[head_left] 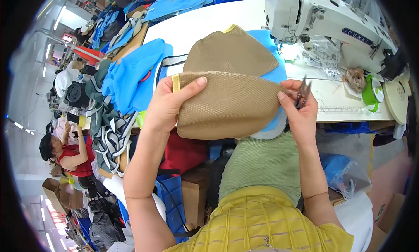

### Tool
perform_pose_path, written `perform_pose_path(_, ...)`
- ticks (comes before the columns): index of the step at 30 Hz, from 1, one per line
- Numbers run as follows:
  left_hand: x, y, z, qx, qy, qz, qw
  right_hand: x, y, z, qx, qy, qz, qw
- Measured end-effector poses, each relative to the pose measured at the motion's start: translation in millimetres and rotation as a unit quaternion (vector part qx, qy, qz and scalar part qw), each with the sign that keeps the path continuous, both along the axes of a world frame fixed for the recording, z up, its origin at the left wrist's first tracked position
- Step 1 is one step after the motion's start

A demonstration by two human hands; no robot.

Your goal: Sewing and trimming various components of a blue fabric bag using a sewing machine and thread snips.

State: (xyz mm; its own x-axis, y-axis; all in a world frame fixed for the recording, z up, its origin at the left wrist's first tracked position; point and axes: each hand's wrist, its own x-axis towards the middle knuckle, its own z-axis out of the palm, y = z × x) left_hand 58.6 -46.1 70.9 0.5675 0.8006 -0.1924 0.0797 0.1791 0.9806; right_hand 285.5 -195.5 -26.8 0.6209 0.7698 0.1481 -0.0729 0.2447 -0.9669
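A brown mesh fabric piece [229,106] with yellow edging at its left end is stretched between my two hands. My left hand [166,99] pinches that end, thumb on top and fingers beneath. At the opposite corner my right hand [301,110] grips the fabric between thumb and fingers. Small dark thread snips [302,93] are tucked in the same hand, blades pointing up. Just beyond lies another brown mesh panel [227,51], also edged in yellow at its top, over light blue fabric [280,77]. A black-and-white strap [174,60] runs out to its left.
A white sewing machine [314,16] stands at the far right of the white table [209,17]. Near it are a crumpled plastic bag [321,56] and a green tape-like roll [372,93]. Blue cloth [135,75] and striped straps [114,138] pile up leftward. A person [72,154] in red works farther left.
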Motion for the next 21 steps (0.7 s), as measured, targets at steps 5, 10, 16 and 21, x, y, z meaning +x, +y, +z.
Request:
perform_pose_path(5,3,-7,-8,-0.031,-0.050,-0.005,0.998,-11,5,21,-0.057,-0.349,-0.169,0.920)
perform_pose_path(10,8,-10,-9,-0.007,-0.032,-0.032,0.999,-31,5,37,-0.042,-0.280,-0.037,0.958)
perform_pose_path(16,10,-9,-6,0.011,-0.034,-0.063,0.997,-49,23,36,0.039,-0.406,-0.056,0.911)
perform_pose_path(21,10,-8,-6,-0.008,-0.036,-0.064,0.997,-55,24,32,0.007,-0.471,-0.092,0.877)
